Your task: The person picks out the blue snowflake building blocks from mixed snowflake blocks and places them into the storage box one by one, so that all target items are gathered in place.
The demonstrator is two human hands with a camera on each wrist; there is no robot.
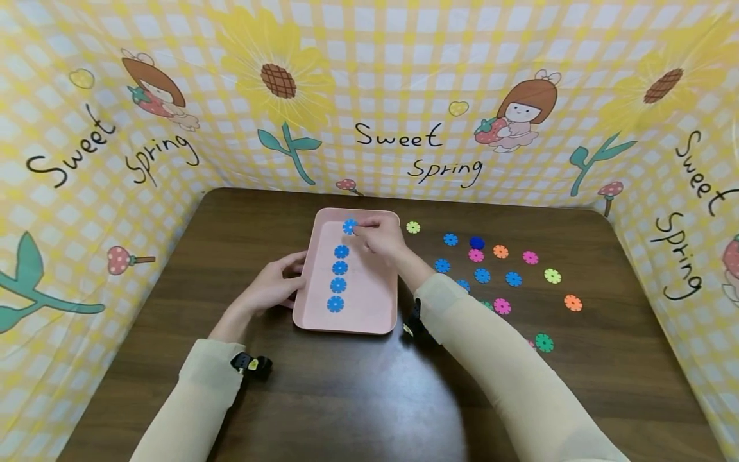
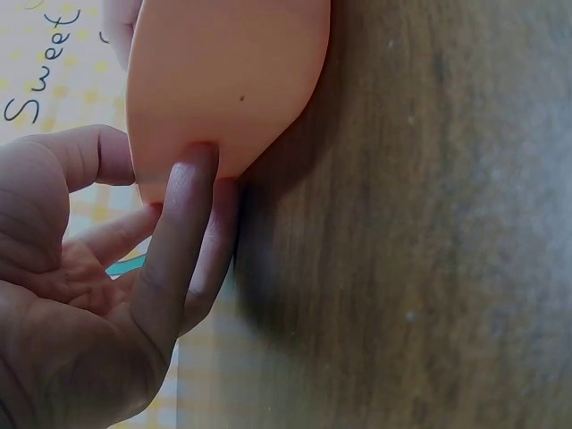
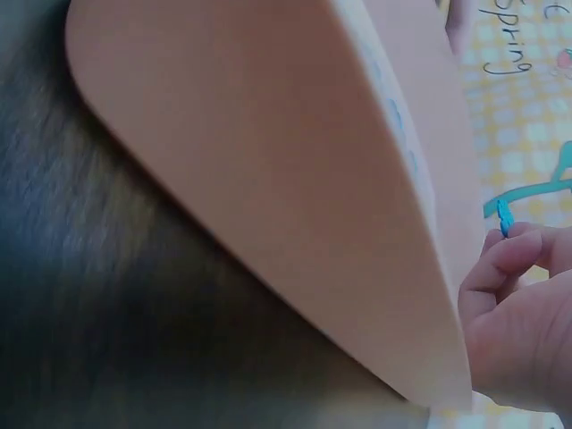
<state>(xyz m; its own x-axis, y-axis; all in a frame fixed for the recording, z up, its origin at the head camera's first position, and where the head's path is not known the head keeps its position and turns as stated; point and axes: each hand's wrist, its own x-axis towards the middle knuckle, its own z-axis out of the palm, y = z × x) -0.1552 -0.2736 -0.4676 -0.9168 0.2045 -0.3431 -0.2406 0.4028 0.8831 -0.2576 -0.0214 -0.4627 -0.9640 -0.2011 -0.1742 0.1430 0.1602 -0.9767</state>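
Note:
My right hand (image 1: 382,237) pinches a blue notched snowflake disc (image 1: 349,226) between thumb and fingertips over the far end of a pink tray (image 1: 369,314). In the right wrist view the pinched disc (image 3: 505,218) is seen edge-on above the tray's rim. Nearer me in the tray, several matching blue discs (image 1: 340,268) lie in a line. At the tray's left side my left hand (image 1: 274,282) holds the edge. The left wrist view shows its fingers (image 2: 183,197) against the outer wall and rim.
Right of the tray, several loose discs lie scattered on the brown wooden table (image 1: 323,391), among them a pink disc (image 1: 502,306), an orange disc (image 1: 573,303) and a green disc (image 1: 544,342). My right forearm overlaps some. A yellow checked cloth (image 1: 381,77) encloses the table.

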